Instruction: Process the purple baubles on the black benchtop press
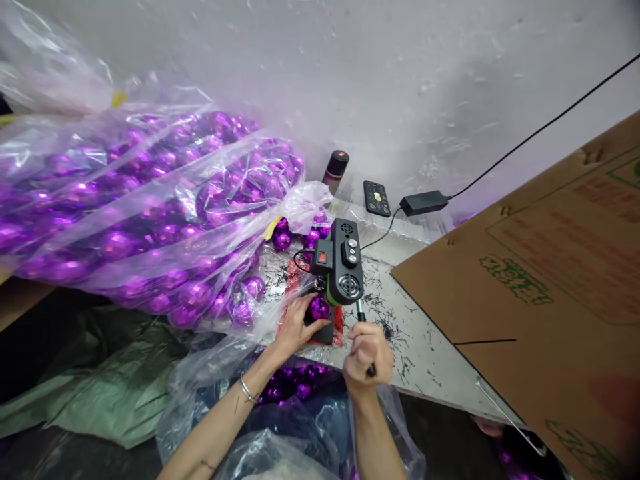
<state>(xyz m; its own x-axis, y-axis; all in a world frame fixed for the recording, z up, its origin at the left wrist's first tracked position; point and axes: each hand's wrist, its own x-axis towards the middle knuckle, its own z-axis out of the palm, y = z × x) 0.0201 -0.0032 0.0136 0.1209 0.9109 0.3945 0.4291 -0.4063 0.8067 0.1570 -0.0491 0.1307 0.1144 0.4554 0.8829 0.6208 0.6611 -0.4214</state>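
Note:
A black bench machine (347, 260) with round vents, small silver buttons and a red switch stands on the worktop. My left hand (296, 323) has its fingers closed around a shiny purple faceted ball (319, 308), at the near foot of the machine. My right hand (367, 353) is wrapped in a fist around the lever handle (361, 315) on the machine's right side. Part of the handle is hidden inside that fist. Under the machine lies a red sheet (339, 325). More purple balls (282, 235) lie just left of the machine.
A big clear bag (150, 200) of purple balls fills the left. Behind the machine stand a dark spray can (336, 167), a phone (377, 199) and a power adapter (424, 203). A cardboard box (540, 287) borders the right. Black scraps (387, 327) litter the worktop (425, 353). An open plastic bag (295, 433) hangs below.

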